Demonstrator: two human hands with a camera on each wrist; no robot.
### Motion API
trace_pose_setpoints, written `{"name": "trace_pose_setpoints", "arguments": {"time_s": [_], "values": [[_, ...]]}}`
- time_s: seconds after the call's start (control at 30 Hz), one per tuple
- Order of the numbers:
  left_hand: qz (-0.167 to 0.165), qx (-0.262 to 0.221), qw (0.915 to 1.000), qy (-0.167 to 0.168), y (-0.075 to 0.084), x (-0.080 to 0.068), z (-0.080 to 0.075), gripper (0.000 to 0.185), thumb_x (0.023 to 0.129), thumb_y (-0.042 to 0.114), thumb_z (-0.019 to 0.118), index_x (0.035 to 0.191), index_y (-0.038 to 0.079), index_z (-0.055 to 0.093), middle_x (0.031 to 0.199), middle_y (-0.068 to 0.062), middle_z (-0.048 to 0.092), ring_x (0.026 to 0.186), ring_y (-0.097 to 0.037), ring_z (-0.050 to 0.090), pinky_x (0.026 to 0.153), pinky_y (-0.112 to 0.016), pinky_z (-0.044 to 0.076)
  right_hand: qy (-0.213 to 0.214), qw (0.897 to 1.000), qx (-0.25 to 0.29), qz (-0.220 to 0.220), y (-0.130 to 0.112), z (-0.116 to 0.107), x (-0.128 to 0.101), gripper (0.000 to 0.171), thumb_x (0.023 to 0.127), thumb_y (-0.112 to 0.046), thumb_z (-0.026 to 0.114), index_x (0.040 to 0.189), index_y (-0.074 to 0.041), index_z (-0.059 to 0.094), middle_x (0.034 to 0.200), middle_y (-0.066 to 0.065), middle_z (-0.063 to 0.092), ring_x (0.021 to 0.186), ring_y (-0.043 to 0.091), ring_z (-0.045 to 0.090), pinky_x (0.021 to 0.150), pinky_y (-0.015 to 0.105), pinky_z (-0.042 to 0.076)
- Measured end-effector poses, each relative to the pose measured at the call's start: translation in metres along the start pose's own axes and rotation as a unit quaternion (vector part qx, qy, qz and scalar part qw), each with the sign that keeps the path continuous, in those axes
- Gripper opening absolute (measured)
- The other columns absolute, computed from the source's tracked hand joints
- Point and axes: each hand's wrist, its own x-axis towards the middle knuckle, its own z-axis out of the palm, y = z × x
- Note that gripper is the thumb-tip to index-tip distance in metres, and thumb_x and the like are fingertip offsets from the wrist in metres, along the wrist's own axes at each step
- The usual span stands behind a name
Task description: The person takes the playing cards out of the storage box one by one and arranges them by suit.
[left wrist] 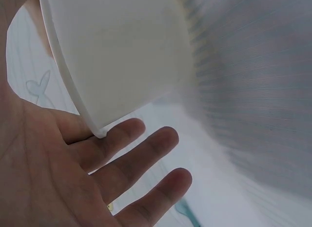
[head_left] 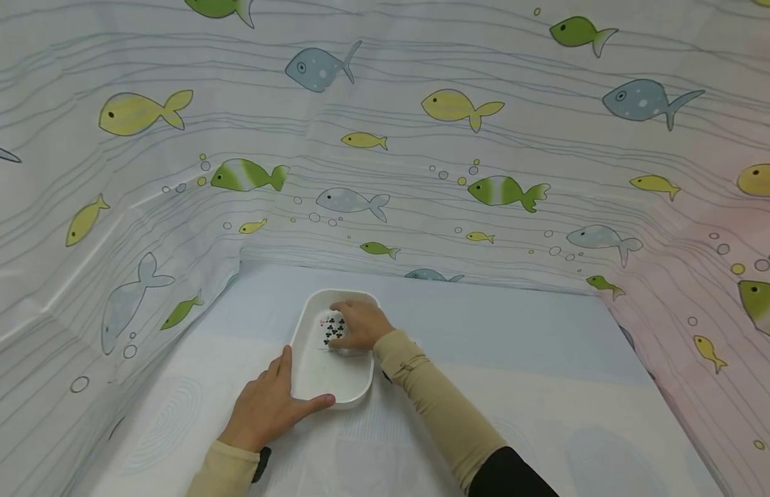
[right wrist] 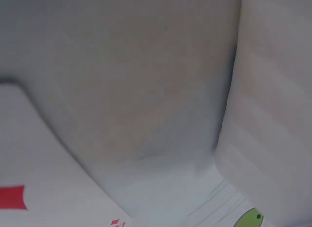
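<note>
A white oblong tray (head_left: pixel 322 383) with rounded corners lies on the table. My left hand (head_left: pixel 263 408) frames its near left corner, thumb along the near rim and fingers at the left side. In the left wrist view the loosely extended fingers of that hand (left wrist: pixel 112 163) touch the outside of the tray (left wrist: pixel 117 56). Inside the tray, my right hand (head_left: pixel 362 326) pinches playing cards (head_left: pixel 333 331) between thumb and fingers. Black clubs show on the top card, with red marks peeking beside it. The right wrist view catches a white card (right wrist: pixel 44 158) with red marks.
The table (head_left: pixel 515 359) has a pale cloth with faint patterns. Behind it and at both sides stands a white curtain (head_left: pixel 409 159) printed with green, yellow and blue fish. The tray's wall (right wrist: pixel 273 90) rises close on the right in the right wrist view.
</note>
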Motion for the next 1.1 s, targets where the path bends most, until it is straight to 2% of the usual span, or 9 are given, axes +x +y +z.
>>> {"name": "trace_pose_setpoints", "arguments": {"time_s": [0.17, 0.33, 0.7, 1.1], "values": [[0.005, 0.004, 1.0000, 0.006, 0.0008, 0.0005, -0.0003, 0.137, 0.073, 0.090, 0.056, 0.153, -0.015, 0.023, 0.147, -0.034, 0.043, 0.117, -0.050, 0.058, 0.093, -0.062, 0.047, -0.014, 0.998, -0.055, 0.013, -0.0010, 0.0030, 0.0018, 0.087, 0.076, -0.066, 0.078, 0.148, -0.025, 0.051, 0.144, 0.003, 0.057, 0.132, 0.020, 0.054, 0.114, 0.041, 0.035], [0.002, 0.002, 1.0000, 0.001, 0.0018, -0.0001, -0.0008, 0.136, 0.073, 0.089, 0.058, 0.154, -0.015, 0.022, 0.148, -0.035, 0.042, 0.119, -0.050, 0.058, 0.094, -0.062, 0.047, -0.027, 0.996, -0.077, 0.021, -0.0019, 0.0062, 0.0028, 0.089, 0.076, -0.067, 0.077, 0.149, -0.026, 0.050, 0.145, 0.003, 0.057, 0.132, 0.022, 0.054, 0.114, 0.044, 0.035], [-0.008, 0.000, 0.9999, -0.010, 0.0023, -0.0011, -0.0005, 0.136, 0.073, 0.088, 0.059, 0.155, -0.014, 0.021, 0.149, -0.034, 0.042, 0.118, -0.050, 0.058, 0.094, -0.063, 0.046, -0.041, 0.995, -0.088, 0.026, -0.0050, 0.0067, 0.0013, 0.090, 0.076, -0.068, 0.077, 0.150, -0.025, 0.048, 0.142, 0.001, 0.058, 0.129, 0.019, 0.056, 0.114, 0.040, 0.036], [-0.008, -0.003, 0.9999, -0.009, 0.0041, -0.0021, -0.0015, 0.136, 0.073, 0.088, 0.059, 0.154, -0.014, 0.021, 0.148, -0.034, 0.042, 0.117, -0.050, 0.059, 0.092, -0.063, 0.046, -0.025, 0.996, -0.085, 0.020, -0.0030, 0.0075, 0.0019, 0.088, 0.076, -0.065, 0.078, 0.149, -0.026, 0.049, 0.144, -0.001, 0.057, 0.131, 0.019, 0.054, 0.113, 0.041, 0.036]]}}
